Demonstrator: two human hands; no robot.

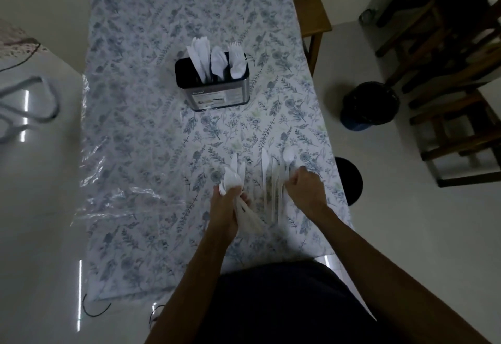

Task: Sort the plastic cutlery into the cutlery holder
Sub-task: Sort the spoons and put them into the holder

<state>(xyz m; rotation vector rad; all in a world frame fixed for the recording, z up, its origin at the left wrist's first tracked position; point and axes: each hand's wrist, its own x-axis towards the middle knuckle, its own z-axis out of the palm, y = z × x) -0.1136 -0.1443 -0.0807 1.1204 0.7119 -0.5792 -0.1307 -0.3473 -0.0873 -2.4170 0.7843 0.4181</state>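
Note:
A dark metal cutlery holder (214, 91) stands upright mid-table with white plastic knives, spoons and forks in separate sections. My left hand (226, 213) grips a bundle of white spoons (231, 178), bowls pointing away from me. My right hand (306, 189) is curled, pinching the handle of a single spoon (288, 157) that points away. Between my hands several loose white knives (268, 181) lie lengthwise on the floral tablecloth (151, 132).
A clear plastic sheet (116, 194) lies crumpled at the table's left edge. Right of the table stand a wooden stool (311, 10), a black bin (370, 105) and a dark round stool (351, 181). A white counter (32, 154) borders the left.

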